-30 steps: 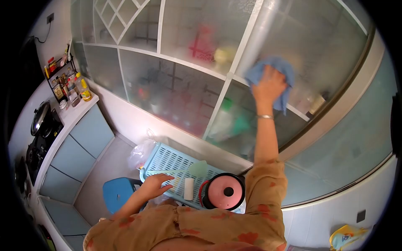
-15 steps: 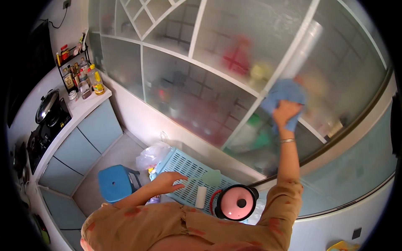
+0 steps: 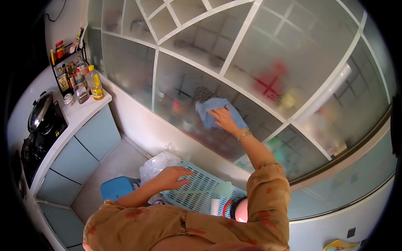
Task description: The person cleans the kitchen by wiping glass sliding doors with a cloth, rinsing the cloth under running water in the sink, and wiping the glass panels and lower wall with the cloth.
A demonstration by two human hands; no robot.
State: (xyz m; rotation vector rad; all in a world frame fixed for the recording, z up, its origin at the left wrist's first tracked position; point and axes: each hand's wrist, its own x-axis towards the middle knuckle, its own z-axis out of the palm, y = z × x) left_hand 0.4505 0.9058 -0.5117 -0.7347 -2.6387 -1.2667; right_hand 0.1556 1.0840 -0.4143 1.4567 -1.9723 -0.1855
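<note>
My right hand [image 3: 226,121], with a bracelet at the wrist, presses a blue cloth [image 3: 213,109] flat against a frosted glass pane [image 3: 184,71] of the partition. The cloth is bunched under the fingers and spreads out around them. My left hand [image 3: 171,178] hovers over the left side of a light blue slotted plastic basket [image 3: 197,175], its fingers loosely apart and nothing in them. Near it on the basket lies a pale green spatula or spoon [image 3: 223,189], with a small white block-shaped item [image 3: 215,206] close by. My right sleeve partly hides a pink-lidded pot [image 3: 241,210].
White bars [image 3: 240,39] divide the glass. A blue stool [image 3: 117,188] stands on the floor left of a white plastic bag [image 3: 157,165]. Bottles [image 3: 95,85] and a rack crowd the counter corner, beside a lidded pan [image 3: 40,111] on the stove.
My right hand and the cloth have moved left across the glass, from the right-hand panes to a lower middle pane. The view has shifted. My left hand stays over the basket.
</note>
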